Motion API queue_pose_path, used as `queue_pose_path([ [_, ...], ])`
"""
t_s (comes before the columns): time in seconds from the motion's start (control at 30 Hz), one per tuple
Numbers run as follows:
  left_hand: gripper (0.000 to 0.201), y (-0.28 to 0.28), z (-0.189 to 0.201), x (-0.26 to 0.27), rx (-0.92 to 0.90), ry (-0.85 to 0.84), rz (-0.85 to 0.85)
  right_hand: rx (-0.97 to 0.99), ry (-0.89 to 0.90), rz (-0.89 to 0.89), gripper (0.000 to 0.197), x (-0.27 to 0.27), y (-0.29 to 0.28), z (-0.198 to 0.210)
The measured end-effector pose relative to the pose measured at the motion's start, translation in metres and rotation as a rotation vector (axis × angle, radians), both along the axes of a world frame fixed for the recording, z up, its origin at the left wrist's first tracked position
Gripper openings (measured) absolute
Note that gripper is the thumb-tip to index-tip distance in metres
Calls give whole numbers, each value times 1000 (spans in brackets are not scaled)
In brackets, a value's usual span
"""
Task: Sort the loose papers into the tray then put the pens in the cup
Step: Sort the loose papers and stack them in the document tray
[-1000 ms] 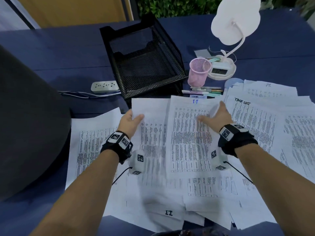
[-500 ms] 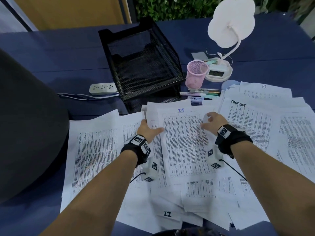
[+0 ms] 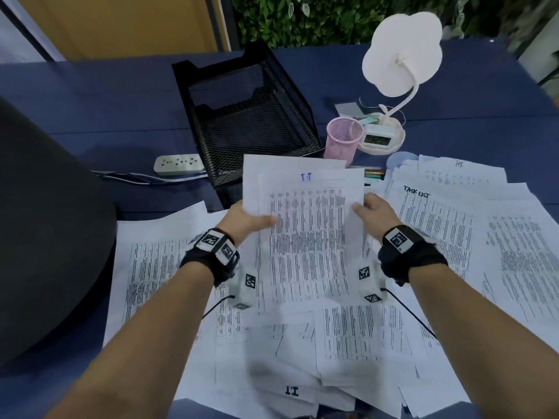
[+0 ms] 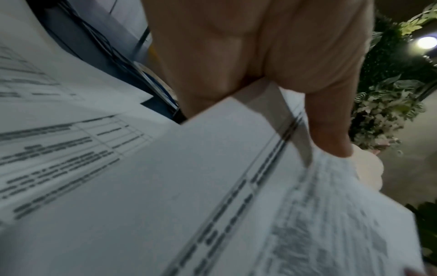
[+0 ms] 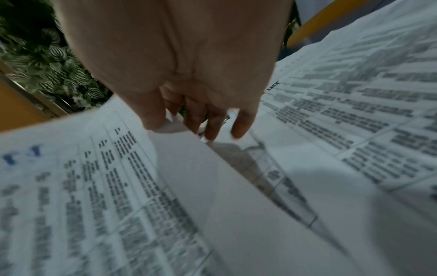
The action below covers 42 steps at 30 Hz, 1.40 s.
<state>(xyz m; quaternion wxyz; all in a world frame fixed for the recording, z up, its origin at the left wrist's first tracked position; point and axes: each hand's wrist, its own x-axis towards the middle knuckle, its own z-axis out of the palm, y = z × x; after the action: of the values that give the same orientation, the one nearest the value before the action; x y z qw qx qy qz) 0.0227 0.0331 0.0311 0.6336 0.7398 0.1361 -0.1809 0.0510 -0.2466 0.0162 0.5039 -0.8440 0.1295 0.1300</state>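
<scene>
A small stack of printed sheets point(image 3: 305, 225), the top one marked "I.T" in blue, is lifted off the desk between both hands. My left hand point(image 3: 245, 220) grips its left edge, thumb on top; in the left wrist view the stack point(image 4: 212, 186) runs under that thumb. My right hand point(image 3: 373, 211) grips the right edge, and the right wrist view shows the thumb on the sheet point(image 5: 94, 186) with fingers beneath. More loose papers point(image 3: 472, 237) cover the desk. The black mesh tray point(image 3: 251, 116) stands just behind. A pink mesh cup point(image 3: 343, 140) is right of it, with pens point(image 3: 373, 174) lying partly hidden.
A white desk lamp point(image 3: 399, 68) with a small clock base stands behind the cup. A white power strip point(image 3: 178, 163) and its cables lie left of the tray. A dark rounded chair back point(image 3: 45, 237) fills the left edge. The desk has a dark blue cover point(image 3: 90, 101).
Both hands slid together over the papers, gathered the "I.T" sheets and lifted them off the desk toward the tray.
</scene>
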Motion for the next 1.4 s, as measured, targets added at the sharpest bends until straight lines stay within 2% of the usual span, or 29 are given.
queue_pose_path([
  [0.03,92,-4,-2,0,20,8,-27,35,-7,1,25,-1,6,1],
  [0.07,91,-9,-5,0,65,-3,-47,54,-5,-11,28,-1,10,0],
  [0.13,65,-17,-5,-1,138,-74,-10,68,-9,-56,23,-2,14,-3],
  [0.17,53,-19,-3,-1,137,-102,22,110,2,-70,11,-4,15,0],
  [0.2,43,-18,3,-2,119,-124,50,167,14,-87,16,-4,13,-1],
  [0.27,29,-14,23,-1,70,-184,74,272,46,-90,50,-5,12,7],
  [0.3,27,-11,33,0,51,-221,82,303,36,-64,53,-5,12,13],
  [0.4,28,-11,66,4,-77,-327,141,345,-32,13,39,-5,16,38],
  [0.47,29,-14,83,10,-162,-412,241,334,-136,-17,39,-3,22,56],
  [0.6,30,-26,104,15,-186,-594,389,455,-329,-61,33,1,34,81],
  [0.67,31,-28,98,15,-188,-593,425,463,-366,-29,33,-1,37,86],
  [0.87,43,-26,62,6,-139,-477,489,395,-282,-6,36,-5,39,73],
  [0.97,66,-24,54,3,-82,-415,474,362,-264,5,25,-6,46,73],
  [1.1,46,-24,53,5,-92,-436,403,389,-303,-99,37,-1,49,75],
  [1.23,31,-29,57,6,-38,-425,348,444,-341,-108,38,2,46,77],
  [1.4,29,-24,49,6,18,-411,193,462,-386,-188,24,7,30,71],
])
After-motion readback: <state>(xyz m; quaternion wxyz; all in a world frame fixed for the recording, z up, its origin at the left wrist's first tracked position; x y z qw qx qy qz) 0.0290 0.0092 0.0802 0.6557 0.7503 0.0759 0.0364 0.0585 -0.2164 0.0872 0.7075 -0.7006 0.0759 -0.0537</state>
